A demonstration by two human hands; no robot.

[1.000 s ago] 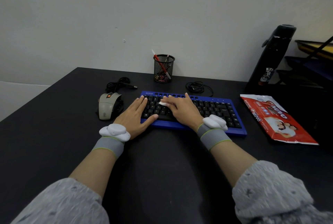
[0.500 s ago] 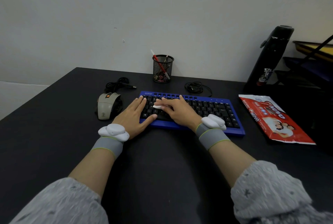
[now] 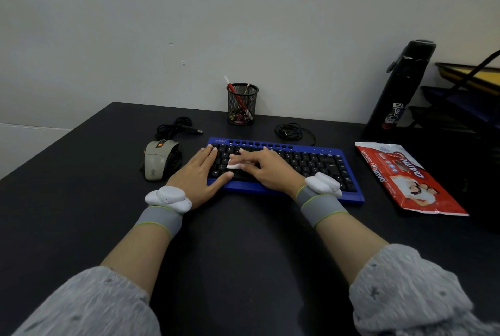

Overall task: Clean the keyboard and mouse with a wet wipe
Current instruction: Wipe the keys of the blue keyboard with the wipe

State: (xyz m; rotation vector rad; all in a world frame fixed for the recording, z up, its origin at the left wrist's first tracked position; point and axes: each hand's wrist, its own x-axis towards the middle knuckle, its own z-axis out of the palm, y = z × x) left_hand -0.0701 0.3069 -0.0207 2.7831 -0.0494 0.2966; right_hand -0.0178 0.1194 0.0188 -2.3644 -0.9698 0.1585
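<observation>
A blue keyboard (image 3: 322, 165) with black keys lies across the middle of the black desk. My right hand (image 3: 266, 168) presses a small folded white wet wipe (image 3: 234, 163) flat onto the keys of its left half. My left hand (image 3: 198, 173) rests flat on the keyboard's left end, fingers spread and thumb along the front edge, holding it still. A grey and black mouse (image 3: 158, 161) sits just left of the keyboard, untouched, with its coiled cable (image 3: 176, 127) behind it.
A red wet wipe packet (image 3: 408, 178) lies right of the keyboard. A mesh pen cup (image 3: 242, 104) stands at the wall, a coiled black cable (image 3: 292, 131) beside it. A tall black bottle (image 3: 400, 89) and stacked document trays (image 3: 465, 97) fill the right back corner.
My right hand has slid the wipe leftward and a little toward me across the keys. My left hand has stayed in place on the keyboard's left end.
</observation>
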